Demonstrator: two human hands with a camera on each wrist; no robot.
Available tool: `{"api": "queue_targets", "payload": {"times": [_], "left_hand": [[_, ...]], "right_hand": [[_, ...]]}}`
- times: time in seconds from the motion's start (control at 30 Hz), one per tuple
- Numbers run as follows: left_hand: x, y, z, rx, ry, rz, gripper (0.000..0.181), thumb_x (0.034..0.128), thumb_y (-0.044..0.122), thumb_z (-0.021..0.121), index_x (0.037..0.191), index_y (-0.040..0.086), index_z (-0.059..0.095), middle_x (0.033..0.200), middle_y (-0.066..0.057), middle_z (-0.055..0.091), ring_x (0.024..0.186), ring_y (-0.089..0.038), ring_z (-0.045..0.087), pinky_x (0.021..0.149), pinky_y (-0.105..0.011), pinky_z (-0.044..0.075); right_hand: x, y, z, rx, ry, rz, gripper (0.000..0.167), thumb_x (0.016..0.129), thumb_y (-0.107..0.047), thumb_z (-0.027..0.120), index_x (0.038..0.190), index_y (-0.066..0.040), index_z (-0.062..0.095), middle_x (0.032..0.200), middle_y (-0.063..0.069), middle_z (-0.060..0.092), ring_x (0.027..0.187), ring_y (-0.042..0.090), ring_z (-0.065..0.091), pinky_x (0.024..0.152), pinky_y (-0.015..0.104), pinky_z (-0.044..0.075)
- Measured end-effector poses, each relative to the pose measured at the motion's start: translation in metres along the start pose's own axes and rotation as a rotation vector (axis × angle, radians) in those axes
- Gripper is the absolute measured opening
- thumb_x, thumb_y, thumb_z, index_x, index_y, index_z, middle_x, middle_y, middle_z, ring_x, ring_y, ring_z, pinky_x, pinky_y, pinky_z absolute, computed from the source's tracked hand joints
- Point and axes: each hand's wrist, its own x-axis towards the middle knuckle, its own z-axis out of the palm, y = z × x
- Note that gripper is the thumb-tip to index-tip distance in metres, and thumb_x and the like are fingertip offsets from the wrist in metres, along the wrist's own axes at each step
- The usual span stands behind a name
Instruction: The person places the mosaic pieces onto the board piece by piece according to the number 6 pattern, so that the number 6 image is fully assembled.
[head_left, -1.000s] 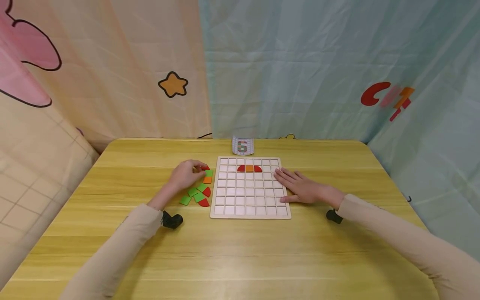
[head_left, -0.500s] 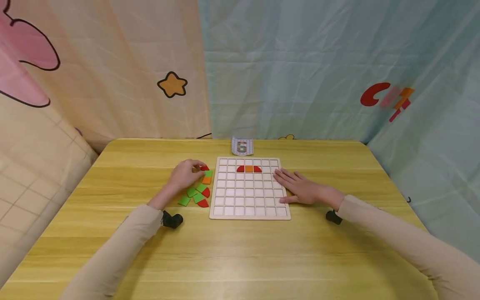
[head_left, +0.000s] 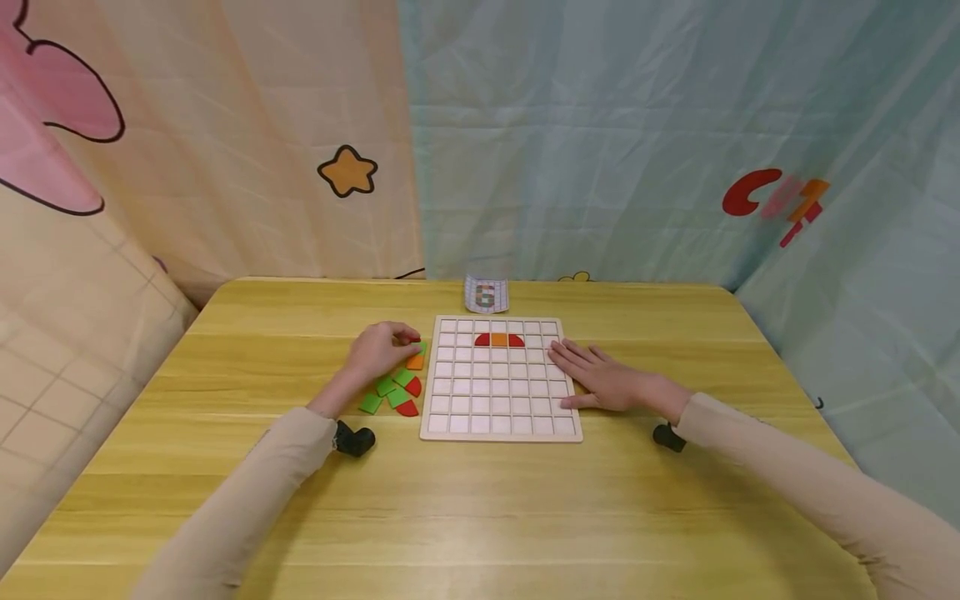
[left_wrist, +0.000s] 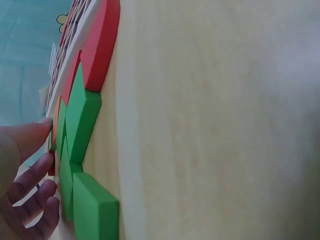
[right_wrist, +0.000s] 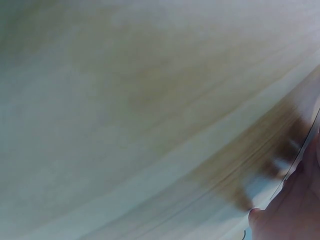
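In the head view my left hand (head_left: 377,351) is at the top of a loose pile of tiles left of the white grid board (head_left: 427,417). Its thumb and index finger pinch a red quarter-round piece (head_left: 415,340), mostly covered by the fingers. The left wrist view has the thumb of this hand (left_wrist: 22,175) against a green tile (left_wrist: 52,140). Just below them lies an orange tile (head_left: 415,362). On the board's upper part, an orange square (head_left: 499,340) sits between two red quarter-rounds. My right hand (head_left: 603,379) rests spread over the board's right edge.
A small patterned card (head_left: 486,295) stands behind the board. Several green tiles (head_left: 370,403) and two red quarter-rounds (head_left: 407,408) lie in the pile beside the board. Black wrist-worn devices (head_left: 356,441) hang near both wrists. Curtains (head_left: 600,150) hang behind the table.
My left hand has shifted slightly to the right, and its fingers have closed over the red piece, covering more of it and the green tile beside it. The right hand has stayed in place.
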Motion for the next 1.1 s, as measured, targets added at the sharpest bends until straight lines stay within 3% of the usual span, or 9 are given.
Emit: {"api": "queue_targets", "payload": {"times": [0.2, 0.47, 0.67, 0.9, 1.1], "left_hand": [[-0.001, -0.001, -0.001, 0.003, 0.008, -0.01, 0.025, 0.0883, 0.028, 0.068, 0.107, 0.013, 0.073, 0.102, -0.008, 0.071, 0.097, -0.025, 0.064, 0.079, -0.037, 0.045], [-0.003, -0.013, -0.007, 0.028, 0.026, 0.001, 0.028, 0.09, 0.026, 0.066, 0.109, 0.008, 0.072, 0.105, -0.012, 0.071, 0.099, -0.029, 0.063, 0.082, -0.042, 0.048], [-0.006, -0.022, -0.014, 0.007, -0.012, 0.044, 0.031, 0.0913, 0.023, 0.065, 0.113, 0.002, 0.07, 0.104, -0.015, 0.071, 0.094, -0.028, 0.063, 0.085, -0.043, 0.049], [-0.008, -0.027, -0.021, -0.029, -0.095, 0.071, 0.036, 0.0864, 0.018, 0.07, 0.115, -0.003, 0.067, 0.104, -0.018, 0.07, 0.092, -0.027, 0.063, 0.084, -0.041, 0.051], [-0.006, -0.026, -0.02, -0.01, -0.099, 0.07, 0.034, 0.0859, 0.019, 0.072, 0.114, -0.001, 0.069, 0.104, -0.017, 0.07, 0.086, -0.024, 0.06, 0.079, -0.037, 0.049]], "right_hand": [[-0.001, -0.001, 0.0, 0.019, 0.005, 0.002, 0.086, 0.095, -0.054, 0.046, 0.155, -0.007, 0.005, 0.163, 0.013, 0.001, 0.15, 0.034, -0.001, 0.115, 0.061, 0.006], [-0.001, 0.003, 0.001, 0.006, 0.014, 0.002, 0.086, 0.095, -0.055, 0.045, 0.155, -0.008, 0.005, 0.163, 0.012, 0.0, 0.15, 0.033, -0.002, 0.116, 0.061, 0.006], [-0.002, 0.003, 0.0, 0.003, 0.014, 0.002, 0.086, 0.096, -0.055, 0.045, 0.155, -0.008, 0.004, 0.163, 0.012, 0.0, 0.15, 0.033, -0.001, 0.116, 0.061, 0.007], [-0.002, -0.002, -0.002, 0.035, 0.023, -0.024, 0.084, 0.097, -0.049, 0.048, 0.155, -0.005, 0.007, 0.162, 0.016, 0.002, 0.149, 0.037, 0.001, 0.114, 0.063, 0.007], [-0.002, -0.001, -0.001, 0.003, 0.001, -0.002, 0.085, 0.096, -0.053, 0.045, 0.155, -0.007, 0.005, 0.163, 0.012, 0.0, 0.15, 0.033, -0.002, 0.116, 0.06, 0.007]]}}
